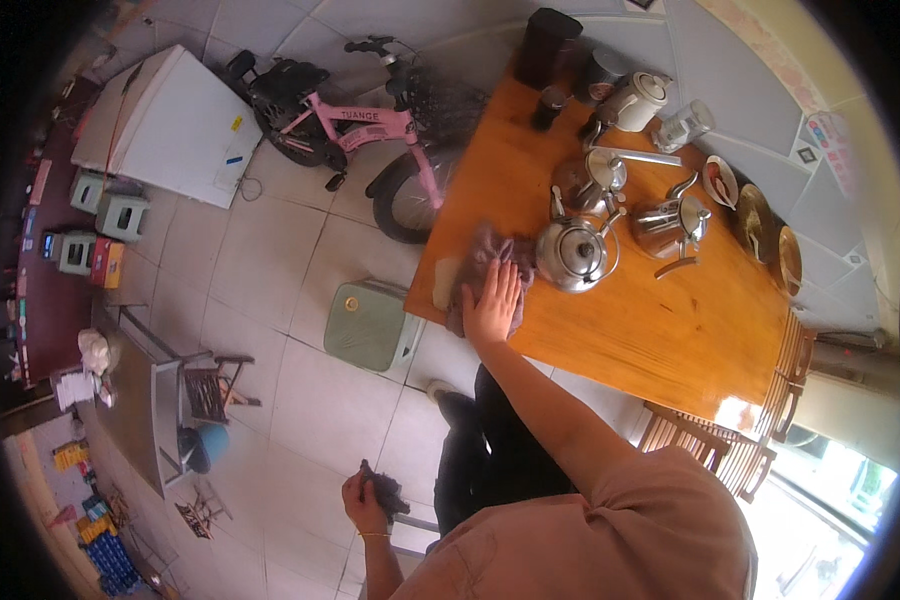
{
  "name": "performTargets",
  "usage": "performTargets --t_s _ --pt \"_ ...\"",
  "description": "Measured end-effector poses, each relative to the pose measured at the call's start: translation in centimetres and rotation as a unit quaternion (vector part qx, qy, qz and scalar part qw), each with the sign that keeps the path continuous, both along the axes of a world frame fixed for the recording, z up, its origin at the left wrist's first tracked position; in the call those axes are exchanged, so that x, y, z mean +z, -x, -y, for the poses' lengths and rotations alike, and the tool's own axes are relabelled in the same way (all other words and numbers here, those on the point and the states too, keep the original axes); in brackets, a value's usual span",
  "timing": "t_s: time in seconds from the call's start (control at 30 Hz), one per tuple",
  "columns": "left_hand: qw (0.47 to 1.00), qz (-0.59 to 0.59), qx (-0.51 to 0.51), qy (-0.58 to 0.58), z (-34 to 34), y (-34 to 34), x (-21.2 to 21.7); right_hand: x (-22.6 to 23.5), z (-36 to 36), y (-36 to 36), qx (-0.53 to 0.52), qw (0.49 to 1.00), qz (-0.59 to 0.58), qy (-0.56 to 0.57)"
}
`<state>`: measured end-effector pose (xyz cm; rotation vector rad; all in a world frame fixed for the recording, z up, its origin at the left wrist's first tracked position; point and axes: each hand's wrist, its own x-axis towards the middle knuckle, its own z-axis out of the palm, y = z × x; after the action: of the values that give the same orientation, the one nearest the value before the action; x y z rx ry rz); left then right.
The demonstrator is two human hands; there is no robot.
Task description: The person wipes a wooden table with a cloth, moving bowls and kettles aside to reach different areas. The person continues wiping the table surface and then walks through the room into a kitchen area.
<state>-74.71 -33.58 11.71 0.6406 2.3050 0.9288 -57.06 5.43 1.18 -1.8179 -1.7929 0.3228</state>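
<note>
My right hand (pixel 493 303) lies flat with its fingers stretched out on a crumpled purplish-grey cloth (pixel 488 253). The cloth rests at the left corner of the orange-brown wooden table (pixel 630 340), beside a pale patch on the tabletop. Just right of the fingers stands a round steel kettle (pixel 573 255). Behind it are a second steel kettle (pixel 592 182) and a third one (pixel 672 222). Low on the left, away from the table, my left hand (pixel 366 507) is closed around a dark crumpled cloth (pixel 386 490).
A green stool (pixel 365 325) stands beside the table corner. A pink bicycle (pixel 365 125) leans near the far left edge. At the table's back are a white jug (pixel 638 102), a glass jar (pixel 683 125), dark canisters and several plates. Wooden chairs (pixel 685 435) stand at the right.
</note>
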Motion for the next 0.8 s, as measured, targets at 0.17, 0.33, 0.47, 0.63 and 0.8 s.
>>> performTargets --t_s 0.17,0.33,0.47,0.63,0.8 --pt "0.999 0.005 -0.013 0.038 -4.2 3.6 0.1 -1.7 -8.2 2.6 -0.027 0.999 0.026 -0.024" --pt "0.999 0.013 -0.024 0.037 -9.9 5.1 1.1 -2.4 -23.5 4.5 0.004 0.999 0.017 -0.044" --pt "0.999 0.010 -0.034 0.017 -13.7 5.3 1.3 -2.8 -36.2 5.1 0.013 0.995 0.034 -0.098" --pt "0.998 0.012 -0.030 0.061 -14.8 5.7 1.7 -4.7 -44.4 3.3 0.051 0.994 0.083 -0.050" --pt "0.996 0.014 -0.074 0.050 -14.3 7.9 0.7 -5.4 -37.5 4.7 0.042 0.989 0.061 -0.127"
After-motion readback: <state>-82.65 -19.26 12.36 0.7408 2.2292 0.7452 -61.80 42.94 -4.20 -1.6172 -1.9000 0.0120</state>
